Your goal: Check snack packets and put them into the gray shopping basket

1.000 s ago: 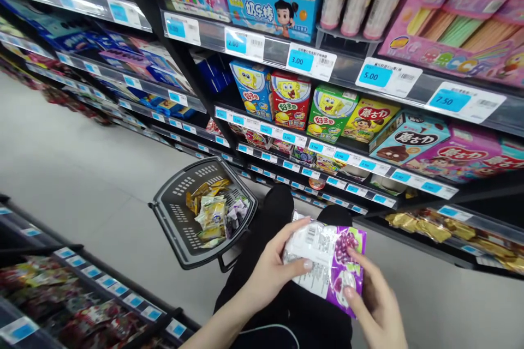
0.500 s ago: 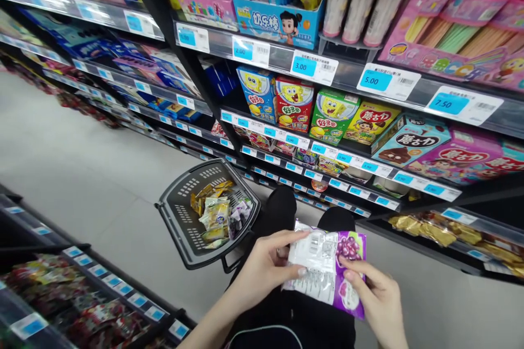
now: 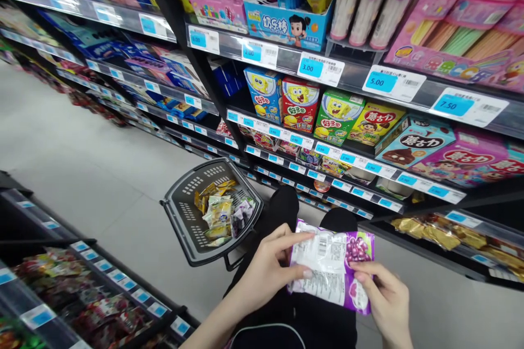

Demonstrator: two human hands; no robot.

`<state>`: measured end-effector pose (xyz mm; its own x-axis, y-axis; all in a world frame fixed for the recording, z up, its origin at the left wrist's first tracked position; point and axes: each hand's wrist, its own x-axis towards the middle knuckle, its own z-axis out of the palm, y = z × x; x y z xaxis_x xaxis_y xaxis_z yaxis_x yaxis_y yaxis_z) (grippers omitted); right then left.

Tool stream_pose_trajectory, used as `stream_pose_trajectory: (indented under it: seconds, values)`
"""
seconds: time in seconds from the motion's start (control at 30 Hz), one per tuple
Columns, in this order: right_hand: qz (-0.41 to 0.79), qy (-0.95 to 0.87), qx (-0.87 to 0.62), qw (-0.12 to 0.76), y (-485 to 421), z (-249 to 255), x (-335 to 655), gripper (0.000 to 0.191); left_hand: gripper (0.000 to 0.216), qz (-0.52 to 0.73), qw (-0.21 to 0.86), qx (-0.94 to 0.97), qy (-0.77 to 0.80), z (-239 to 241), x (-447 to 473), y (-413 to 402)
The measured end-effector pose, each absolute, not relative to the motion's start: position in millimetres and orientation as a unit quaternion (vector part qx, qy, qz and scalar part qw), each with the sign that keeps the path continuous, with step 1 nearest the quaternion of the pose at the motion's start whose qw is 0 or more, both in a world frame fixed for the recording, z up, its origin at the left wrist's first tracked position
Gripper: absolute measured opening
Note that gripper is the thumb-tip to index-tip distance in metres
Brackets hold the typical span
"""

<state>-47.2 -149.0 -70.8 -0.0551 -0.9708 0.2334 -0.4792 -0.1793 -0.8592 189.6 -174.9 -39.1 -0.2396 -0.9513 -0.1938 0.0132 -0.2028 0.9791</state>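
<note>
A purple-and-white candy bag (image 3: pixel 327 262) with grapes printed on it lies across both my hands, above my lap. Its white side with the barcode and small print faces up. My left hand (image 3: pixel 270 267) grips the left end, thumb and index finger resting over the white part. At the right end, my right hand (image 3: pixel 380 289) pinches the purple edge near the grape picture. To the left of my knees stands a grey shopping basket (image 3: pixel 190 212) with several small wrapped packets (image 3: pixel 219 212) inside.
Snack shelves rise in front, with boxed biscuits (image 3: pixel 339 114) and blue price tags (image 3: pixel 321 68) along their edges. Gold packets (image 3: pixel 442 232) lie low at the right. Behind the basket, bins of wrapped sweets (image 3: pixel 82 289) line the lower left. Grey floor (image 3: pixel 106 191) runs between.
The candy bag and both hands sit slightly further right in view, still gripped the same way. The shelves and basket have shifted a little rightward too, as the view turned.
</note>
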Motion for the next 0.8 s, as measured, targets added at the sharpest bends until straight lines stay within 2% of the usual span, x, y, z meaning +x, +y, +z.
stream_pose_trajectory:
  seconds: [0.17, 0.33, 0.57, 0.8]
  values:
    - [-0.448, 0.568, -0.612, 0.320, -148, -74, -50, 0.018, 0.030, -0.619, 0.466, 0.393, -0.495, -45, 190, -173]
    - [-0.454, 0.556, -0.581, 0.385, -152, -71, -54, 0.021, 0.024, -0.604, 0.433, 0.370, -0.558, -38, 196, -176]
    - [-0.444, 0.553, -0.573, 0.411, -153, -69, -57, 0.023, 0.013, -0.380, 0.354, 0.401, -0.754, -21, 203, -179]
    - [-0.445, 0.556, -0.584, 0.390, -152, -61, -52, 0.024, 0.010, -0.255, 0.398, 0.382, -0.794, -32, 200, -175]
